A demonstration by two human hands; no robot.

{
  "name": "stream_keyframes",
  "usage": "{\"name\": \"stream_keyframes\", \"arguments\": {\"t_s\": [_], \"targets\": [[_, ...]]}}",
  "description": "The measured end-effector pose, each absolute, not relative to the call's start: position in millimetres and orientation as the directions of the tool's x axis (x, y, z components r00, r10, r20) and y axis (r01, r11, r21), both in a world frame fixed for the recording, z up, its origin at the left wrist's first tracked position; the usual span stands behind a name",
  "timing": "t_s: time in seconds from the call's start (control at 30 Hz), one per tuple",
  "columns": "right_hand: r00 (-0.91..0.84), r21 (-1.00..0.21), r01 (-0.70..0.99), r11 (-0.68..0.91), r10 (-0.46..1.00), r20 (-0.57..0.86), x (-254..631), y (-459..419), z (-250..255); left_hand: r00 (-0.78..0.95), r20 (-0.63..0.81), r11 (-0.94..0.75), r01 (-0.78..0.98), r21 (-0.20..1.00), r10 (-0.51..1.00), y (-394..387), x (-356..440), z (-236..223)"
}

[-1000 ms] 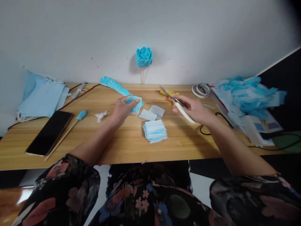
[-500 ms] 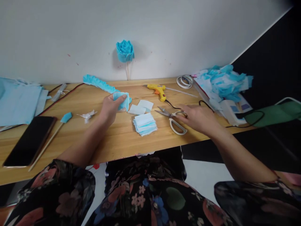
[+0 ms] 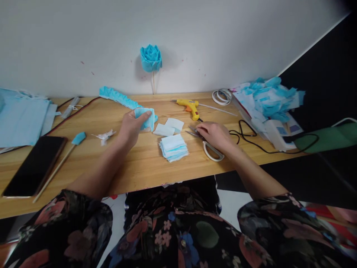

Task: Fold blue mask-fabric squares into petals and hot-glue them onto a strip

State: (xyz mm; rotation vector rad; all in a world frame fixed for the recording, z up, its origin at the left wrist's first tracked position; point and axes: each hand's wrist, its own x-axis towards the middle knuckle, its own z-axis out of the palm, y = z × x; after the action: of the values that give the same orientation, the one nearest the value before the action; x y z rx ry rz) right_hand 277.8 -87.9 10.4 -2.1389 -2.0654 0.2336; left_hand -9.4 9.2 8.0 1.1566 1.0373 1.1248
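place: craft desk [image 3: 139, 163] | signs: glue gun [image 3: 193, 110], scissors [image 3: 206, 150], blue flower [image 3: 151, 59], fabric scraps [image 3: 272, 98]

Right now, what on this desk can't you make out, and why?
Scissors, head view: one handle loop, hidden by the right hand.
Left hand, head view: most finger ends, hidden behind the blue piece.
Mask stack, head view: its left side, cut off by the picture's edge.
Green item, head view: its right end, also cut off.
Glue gun, head view: its label, too small to read.
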Motion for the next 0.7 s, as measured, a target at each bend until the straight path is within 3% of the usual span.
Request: {"name": "stream_keyframes", "arguments": {"t_s": [0.3, 0.7], "targets": [[0.121, -0.258, 0.960, -0.106, 0.992, 0.044, 274.5, -92.0, 3.5, 0.132, -0.064, 0.083, -0.139, 0.987, 0.989, 9.2, -6.9, 6.4], [0.080, -0.147, 0.987, -0.071, 0.995, 0.061, 272.5, -91.6, -6.0, 0.168, -0.052, 0.073, -0.121, 0.990, 0.984, 10.1, -9.6, 2.6]]}}
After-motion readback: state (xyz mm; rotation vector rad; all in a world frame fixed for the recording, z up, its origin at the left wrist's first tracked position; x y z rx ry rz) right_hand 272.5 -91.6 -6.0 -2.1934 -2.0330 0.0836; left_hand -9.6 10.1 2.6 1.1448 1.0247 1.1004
